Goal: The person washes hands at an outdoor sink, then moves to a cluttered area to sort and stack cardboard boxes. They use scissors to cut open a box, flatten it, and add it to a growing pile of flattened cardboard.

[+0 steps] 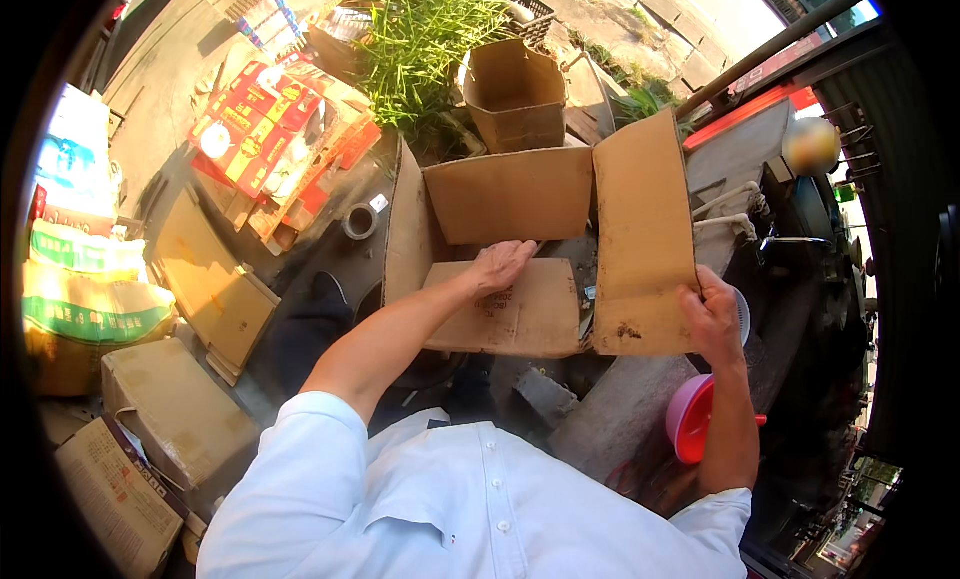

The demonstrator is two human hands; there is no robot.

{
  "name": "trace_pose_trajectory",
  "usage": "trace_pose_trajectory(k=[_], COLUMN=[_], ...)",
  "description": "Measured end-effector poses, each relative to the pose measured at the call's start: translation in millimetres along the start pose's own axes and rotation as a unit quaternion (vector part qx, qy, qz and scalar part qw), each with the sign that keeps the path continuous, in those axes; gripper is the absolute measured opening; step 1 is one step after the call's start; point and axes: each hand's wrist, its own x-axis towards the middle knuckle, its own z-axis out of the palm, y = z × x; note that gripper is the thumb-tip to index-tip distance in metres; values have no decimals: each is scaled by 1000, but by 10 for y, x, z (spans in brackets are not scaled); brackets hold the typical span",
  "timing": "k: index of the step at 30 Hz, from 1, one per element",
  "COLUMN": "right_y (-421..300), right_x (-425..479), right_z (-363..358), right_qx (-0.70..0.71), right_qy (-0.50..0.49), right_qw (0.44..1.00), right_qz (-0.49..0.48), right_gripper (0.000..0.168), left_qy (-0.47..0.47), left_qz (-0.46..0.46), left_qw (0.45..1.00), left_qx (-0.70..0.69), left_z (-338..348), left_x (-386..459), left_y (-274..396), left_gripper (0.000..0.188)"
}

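An opened corrugated cardboard box (510, 193) stands in front of me, its panels spread and part of the ground visible through a gap. My right hand (709, 309) grips the outer edge of the tall right panel (643, 241), with the thumb on its near face. My left hand (504, 268) lies over the top edge of the near flap (517, 316), which bears printed writing and dark smudges. Its fingers are close together and point right; whether they pinch anything is hidden.
Behind the box stand another open carton (514, 91) and a leafy plant (435, 46). Flattened red cartons (262, 129) and a tape roll (360, 222) lie left. A closed carton (176, 410) sits near left. Right are a pink-and-red basin (691, 418) and metal pipes (724, 200).
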Motion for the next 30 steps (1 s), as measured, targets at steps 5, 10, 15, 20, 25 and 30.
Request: trace_pose_trajectory(k=[5, 10, 15, 20, 25, 30], right_y=[334, 420, 334, -68, -371, -567], right_x=[73, 290, 398, 201, 7, -85], right_z=[129, 431, 851, 1223, 1437, 1714], right_qx=[53, 124, 104, 14, 1, -26], right_qy=[-30, -49, -16, -19, -46, -72], right_qw=[997, 991, 992, 993, 978, 960], right_qz=[45, 12, -69, -114, -202, -270], right_gripper=[24, 25, 23, 21, 28, 41], left_qy=[-8, -211, -294, -135, 142, 417], left_qz=[-60, -131, -231, -165, -121, -39], left_qw=[998, 960, 918, 953, 968, 903], left_qx=[5, 131, 133, 216, 169, 102], left_z=[-914, -1250, -896, -504, -436, -562], left_x=[-439, -1042, -1246, -948, -372, 54], left_y=[270, 404, -83, -620, -480, -506], left_gripper=[57, 45, 38, 53, 91, 96])
